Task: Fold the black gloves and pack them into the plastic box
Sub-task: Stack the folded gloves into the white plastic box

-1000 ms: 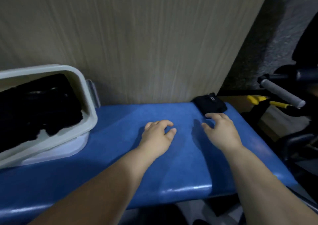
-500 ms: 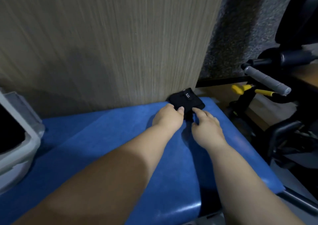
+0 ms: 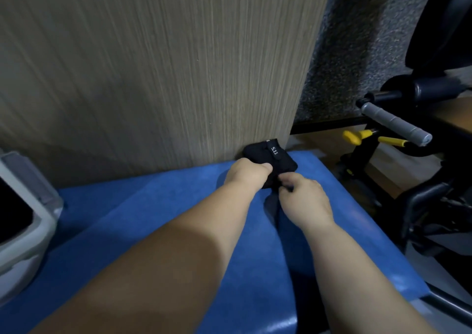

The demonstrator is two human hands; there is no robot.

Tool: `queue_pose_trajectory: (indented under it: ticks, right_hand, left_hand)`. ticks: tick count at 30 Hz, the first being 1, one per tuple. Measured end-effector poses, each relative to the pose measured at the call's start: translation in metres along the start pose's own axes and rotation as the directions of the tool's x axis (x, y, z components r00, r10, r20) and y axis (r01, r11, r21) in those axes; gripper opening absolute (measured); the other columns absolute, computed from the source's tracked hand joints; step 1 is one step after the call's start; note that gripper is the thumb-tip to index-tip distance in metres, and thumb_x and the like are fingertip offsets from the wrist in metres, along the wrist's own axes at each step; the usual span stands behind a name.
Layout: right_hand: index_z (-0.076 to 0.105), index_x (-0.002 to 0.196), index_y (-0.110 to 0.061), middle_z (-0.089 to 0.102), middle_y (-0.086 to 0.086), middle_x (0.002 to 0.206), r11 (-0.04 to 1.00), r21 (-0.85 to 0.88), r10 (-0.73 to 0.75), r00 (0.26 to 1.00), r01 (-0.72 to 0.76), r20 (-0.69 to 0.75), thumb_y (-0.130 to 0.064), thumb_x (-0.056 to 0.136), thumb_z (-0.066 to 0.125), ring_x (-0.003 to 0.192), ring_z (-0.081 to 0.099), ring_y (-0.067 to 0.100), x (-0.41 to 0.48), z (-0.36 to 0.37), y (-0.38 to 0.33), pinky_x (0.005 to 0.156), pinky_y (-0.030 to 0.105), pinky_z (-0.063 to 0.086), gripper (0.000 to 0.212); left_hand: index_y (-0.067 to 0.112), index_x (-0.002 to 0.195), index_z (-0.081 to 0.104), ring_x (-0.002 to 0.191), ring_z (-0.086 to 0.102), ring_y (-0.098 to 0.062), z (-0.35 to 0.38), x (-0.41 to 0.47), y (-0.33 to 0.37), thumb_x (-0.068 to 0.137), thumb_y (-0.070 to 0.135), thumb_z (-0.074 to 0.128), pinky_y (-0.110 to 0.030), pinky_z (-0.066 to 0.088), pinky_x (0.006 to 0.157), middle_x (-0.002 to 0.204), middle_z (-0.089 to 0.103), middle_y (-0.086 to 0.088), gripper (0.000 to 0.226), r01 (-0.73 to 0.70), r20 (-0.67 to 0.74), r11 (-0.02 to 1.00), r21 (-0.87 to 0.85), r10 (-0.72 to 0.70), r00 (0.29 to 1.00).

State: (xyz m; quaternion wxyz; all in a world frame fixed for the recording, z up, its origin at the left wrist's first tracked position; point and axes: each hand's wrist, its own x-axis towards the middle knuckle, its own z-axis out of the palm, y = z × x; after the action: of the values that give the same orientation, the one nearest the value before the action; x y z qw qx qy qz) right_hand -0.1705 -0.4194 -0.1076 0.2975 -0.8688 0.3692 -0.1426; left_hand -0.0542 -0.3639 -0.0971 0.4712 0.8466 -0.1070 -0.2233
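Grips the folded black glove (image 3: 277,158) with left hand (image 3: 246,174), pinches its near edge with right hand (image 3: 304,198), on blue surface (image 3: 178,206) against wooden panel (image 3: 166,65).

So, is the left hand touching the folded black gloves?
Touching. The head view shows the left hand with its thumb and curled fingers over the near left edge of the folded black gloves, with no gap between them.

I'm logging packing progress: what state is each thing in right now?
black gloves: folded bundle, on the blue pad against the wood panel, not yet boxed.
left hand: grips the bundle's left edge.
right hand: pinches its near edge.
plastic box: lid off, mostly out of frame, interior dark.
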Motion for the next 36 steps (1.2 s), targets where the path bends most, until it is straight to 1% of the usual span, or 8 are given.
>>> queue_pose_trajectory:
  ticks: [4, 8, 11, 16, 19, 23, 33, 36]
  right_hand:
    - [0.062, 0.115, -0.031, 0.067, -0.006, 0.108, 0.986, 0.151, 0.094, 0.987, -0.074, -0.132, -0.026, 0.087, 0.050, 0.114, 0.053, 0.020, -0.003, -0.002, -0.006, 0.085, 0.034, 0.050, 0.031]
    - [0.061, 0.119, -0.024, 0.065, -0.004, 0.113, 0.969, 0.248, 0.048, 0.988, -0.011, -0.144, -0.039, 0.091, 0.055, 0.115, 0.054, 0.019, -0.010, 0.000, -0.022, 0.089, 0.031, 0.045, 0.033]
    - [0.058, 0.124, -0.022, 0.062, -0.003, 0.121, 0.951, 0.309, 0.015, 0.999, 0.002, -0.050, -0.047, 0.091, 0.056, 0.112, 0.056, 0.016, -0.017, 0.005, -0.037, 0.088, 0.029, 0.043, 0.042]
    - [0.055, 0.127, -0.026, 0.061, 0.000, 0.123, 0.861, 0.504, -0.033, 0.982, -0.066, 0.184, -0.053, 0.080, 0.068, 0.112, 0.059, 0.017, -0.030, 0.013, -0.058, 0.101, 0.034, 0.044, 0.057]
    - [0.063, 0.108, -0.024, 0.069, 0.001, 0.106, 0.737, 0.635, -0.158, 0.855, -0.231, 0.494, -0.047, 0.067, 0.077, 0.095, 0.065, 0.016, -0.048, 0.016, -0.075, 0.088, 0.034, 0.050, 0.049]
    - [0.063, 0.103, -0.015, 0.071, 0.004, 0.088, 0.704, 0.629, -0.274, 0.692, -0.329, 0.668, -0.027, 0.088, 0.063, 0.078, 0.066, 0.018, -0.082, 0.028, -0.104, 0.063, 0.028, 0.052, 0.020]
    - [0.055, 0.102, -0.008, 0.072, 0.007, 0.080, 0.561, 0.766, -0.246, 0.821, -0.312, 0.515, -0.016, 0.089, 0.064, 0.070, 0.068, 0.020, -0.155, 0.081, -0.174, 0.058, 0.030, 0.051, 0.017]
    - [0.052, 0.099, -0.011, 0.072, 0.007, 0.083, 0.546, 0.777, -0.258, 0.819, -0.315, 0.513, -0.021, 0.089, 0.065, 0.073, 0.069, 0.021, -0.171, 0.095, -0.198, 0.062, 0.032, 0.052, 0.018]
  left_hand:
    - [0.012, 0.101, 0.053, 0.095, 0.063, -0.026, -0.020, -0.008, -0.015, 0.080, 0.019, 0.060, -0.035, 0.059, 0.074, 0.108, 0.063, -0.011, 0.023, 0.039, 0.056, 0.948, -0.317, -0.023, 0.998]
    - [0.014, 0.093, 0.049, 0.078, 0.059, -0.019, -0.051, -0.034, -0.031, 0.085, 0.010, 0.057, -0.025, 0.052, 0.053, 0.090, 0.059, -0.008, 0.013, 0.049, 0.120, 0.921, -0.386, -0.003, 0.993]
    - [0.014, 0.097, 0.049, 0.082, 0.060, -0.017, -0.077, -0.058, -0.042, 0.088, 0.008, 0.055, -0.031, 0.056, 0.069, 0.091, 0.060, -0.006, 0.012, 0.058, 0.177, 0.930, -0.364, 0.008, 0.984]
    - [0.016, 0.095, 0.052, 0.080, 0.060, -0.016, -0.123, -0.096, -0.065, 0.087, 0.005, 0.053, -0.027, 0.054, 0.065, 0.091, 0.062, -0.005, 0.014, 0.046, 0.258, 0.954, -0.298, 0.034, 0.966]
    - [0.016, 0.092, 0.051, 0.081, 0.058, -0.016, -0.154, -0.117, -0.080, 0.086, 0.000, 0.052, -0.026, 0.053, 0.063, 0.091, 0.060, -0.005, 0.016, 0.022, 0.271, 0.957, -0.288, 0.059, 0.961]
    - [0.014, 0.095, 0.051, 0.079, 0.059, -0.016, -0.198, -0.144, -0.104, 0.085, -0.006, 0.050, -0.028, 0.052, 0.066, 0.085, 0.061, -0.005, 0.022, 0.021, 0.279, 0.943, -0.331, 0.077, 0.957]
    - [-0.005, 0.119, 0.053, 0.102, 0.067, -0.031, -0.264, -0.176, -0.158, 0.091, 0.008, 0.059, -0.039, 0.056, 0.083, 0.109, 0.069, -0.019, 0.031, 0.084, 0.128, 0.649, -0.757, 0.021, 0.992]
    - [-0.004, 0.123, 0.054, 0.102, 0.068, -0.032, -0.285, -0.179, -0.168, 0.092, 0.009, 0.060, -0.036, 0.057, 0.078, 0.110, 0.069, -0.021, 0.034, 0.019, 0.020, 0.642, -0.766, -0.006, 1.000]
